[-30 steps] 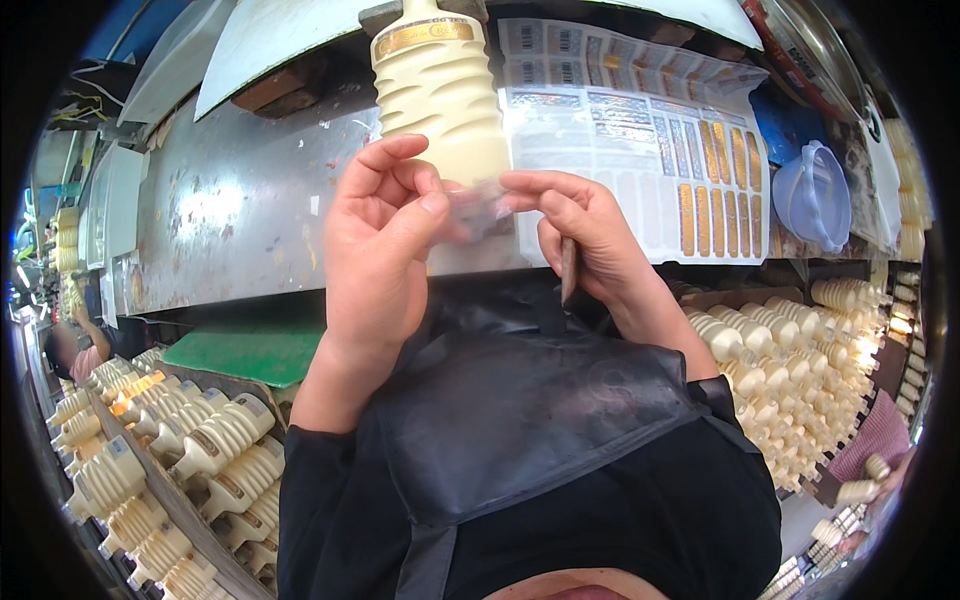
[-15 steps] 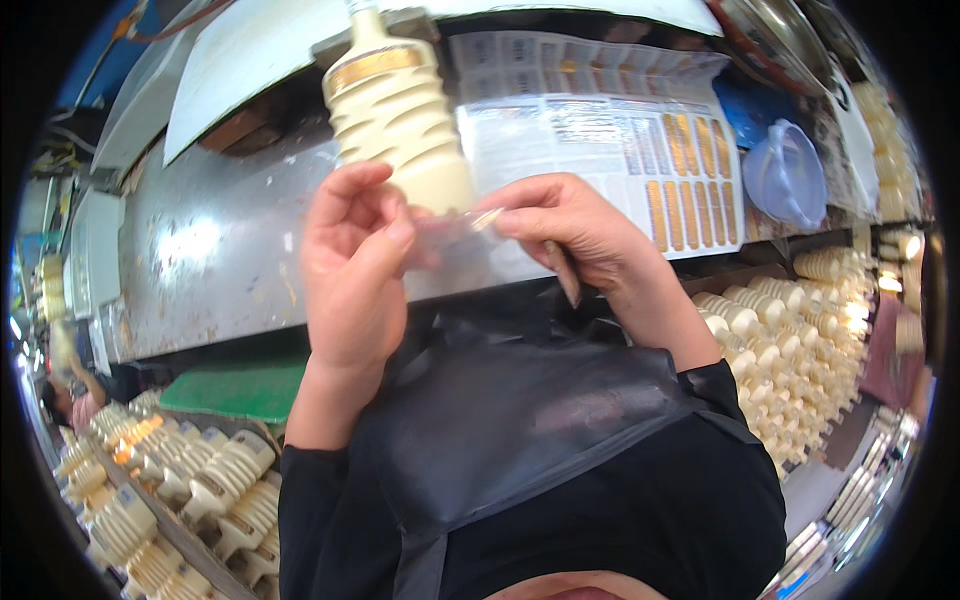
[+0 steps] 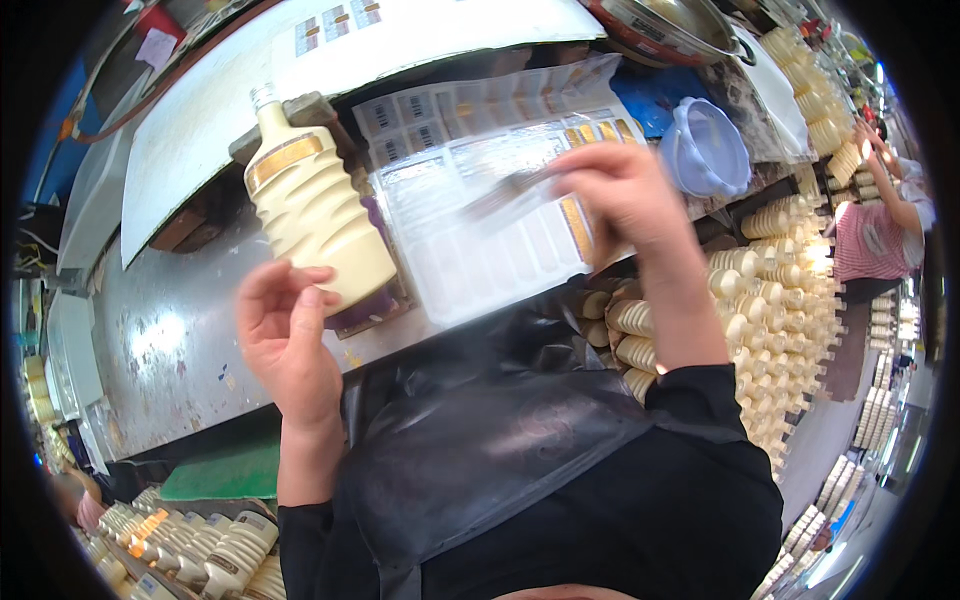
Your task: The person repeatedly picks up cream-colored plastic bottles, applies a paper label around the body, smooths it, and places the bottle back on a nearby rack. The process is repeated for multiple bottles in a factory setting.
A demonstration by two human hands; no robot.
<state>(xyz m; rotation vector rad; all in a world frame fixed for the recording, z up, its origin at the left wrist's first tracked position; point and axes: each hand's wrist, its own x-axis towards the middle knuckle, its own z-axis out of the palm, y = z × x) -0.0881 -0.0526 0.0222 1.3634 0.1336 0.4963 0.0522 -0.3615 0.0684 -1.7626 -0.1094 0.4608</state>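
A cream bottle with wavy ridges, a gold neck band and a narrow clear neck lies tilted on a support on the metal bench. At its lower left end is my left hand, fingers loosely curled and a little apart, fingertips overlapping the base; nothing shows in the hand. My right hand grips a thin, dark, flat tool, blurred by motion, over the label sheet. That shiny sheet bears rows of gold strips and white areas, some covered by my right hand.
A blue plastic basin stands right of the sheet, below a metal pan. Across the back runs a white board. Many cream bottles are stacked at right and lower left. A person works at far right.
My hands have parted: the right moved over the label sheet with the tool, the left stays by the bottle's base. The clear film between them is no longer seen. The view has shifted right.
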